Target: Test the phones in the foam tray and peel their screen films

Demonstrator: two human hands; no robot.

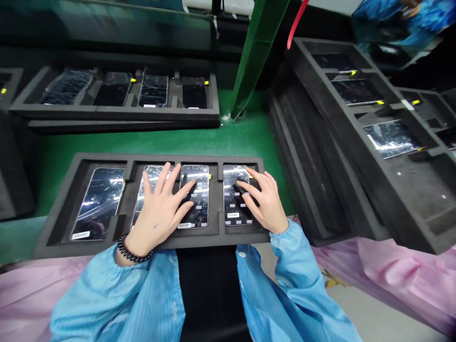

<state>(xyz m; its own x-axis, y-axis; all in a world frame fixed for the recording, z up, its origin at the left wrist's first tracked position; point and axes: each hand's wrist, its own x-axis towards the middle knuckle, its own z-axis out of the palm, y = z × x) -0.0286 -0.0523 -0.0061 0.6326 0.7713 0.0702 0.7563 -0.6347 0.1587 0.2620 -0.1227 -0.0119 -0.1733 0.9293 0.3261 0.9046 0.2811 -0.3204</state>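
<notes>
Both of your hands are lying open, fingers spread, and neither is pinching anything. Your left hand point(160, 213) is reaching across two smartphones, covering most of the second phone point(153, 174) from the left and resting its fingertips point(185, 191) on the third phone point(199, 180). Your right hand point(265, 202) is angling in from the right, with its fingers point(245, 186) lying on the fourth phone point(231, 212). You may be pressing down, but I can't tell from this view.

All four phones are sitting in separate slots of a black foam tray point(192, 160), with the first phone point(98, 204) untouched at the left. Your hands are hiding much of the glass, while glare makes the surfaces hard to read, and the small white labels point(81, 235) are too blurred to make out.

Your wrists are bending slightly, a beaded bracelet point(133, 249) is circling your left wrist, and blue cuffed sleeves point(117, 294) are running toward you from the near edge. Farther off, another foam tray point(114, 111) is lying on a green bench mat point(142, 142), and stacked trays point(370, 142) are rising at the right.
</notes>
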